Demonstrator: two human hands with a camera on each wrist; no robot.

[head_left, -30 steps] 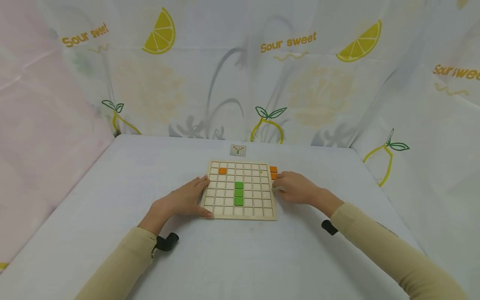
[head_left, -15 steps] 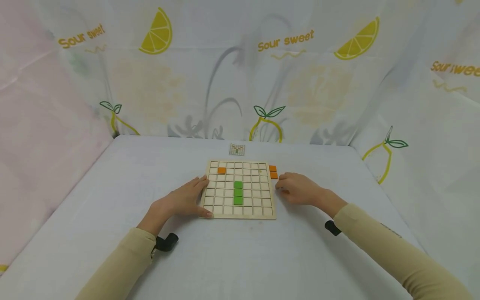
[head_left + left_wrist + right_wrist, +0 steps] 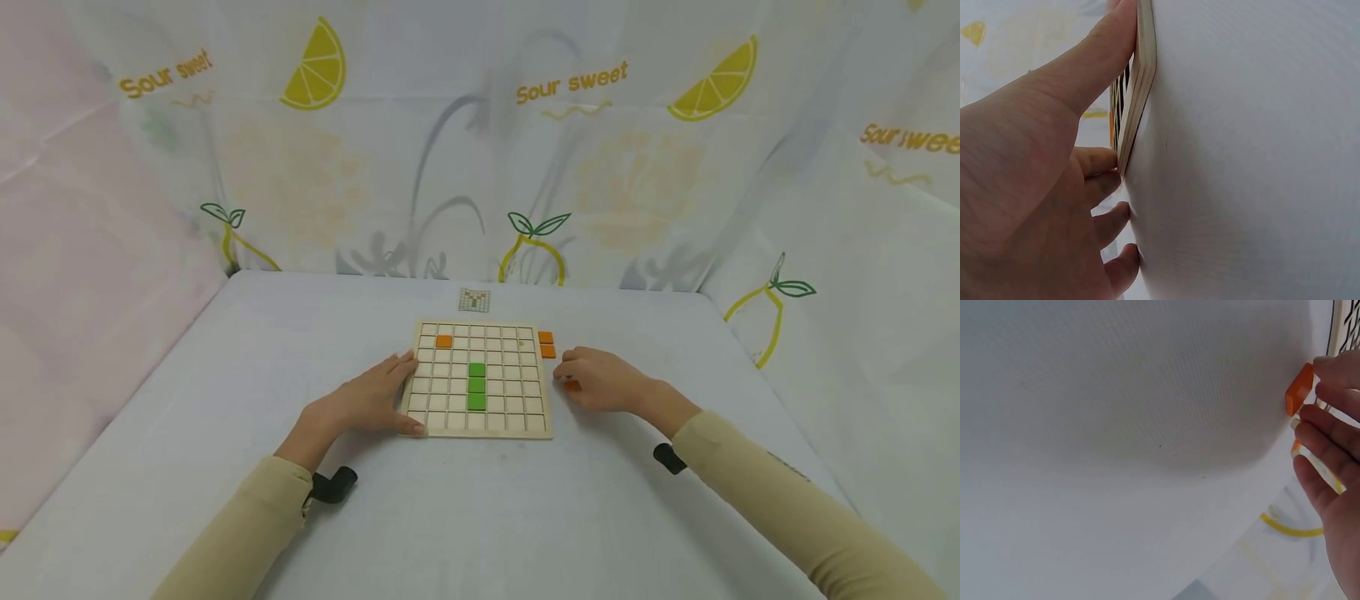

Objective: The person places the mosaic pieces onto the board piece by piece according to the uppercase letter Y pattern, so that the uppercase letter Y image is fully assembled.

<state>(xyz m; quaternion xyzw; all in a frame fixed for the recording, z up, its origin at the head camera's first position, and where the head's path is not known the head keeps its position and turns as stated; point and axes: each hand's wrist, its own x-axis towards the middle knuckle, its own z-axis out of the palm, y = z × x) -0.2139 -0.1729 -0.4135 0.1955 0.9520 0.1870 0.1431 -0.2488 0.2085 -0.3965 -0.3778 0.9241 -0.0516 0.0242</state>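
Head view: left hand (image 3: 358,400) touches grid board (image 3: 496,387) at left edge.

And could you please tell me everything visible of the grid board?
The grid board looks like pale wood: square, with dark-lined cells and a plain rim, its edge seemingly layered. It lies flat on the white table. One orange tile sits near its far left corner; three green tiles line up in its middle column. The left hand touches its left side, thumb at the near corner.
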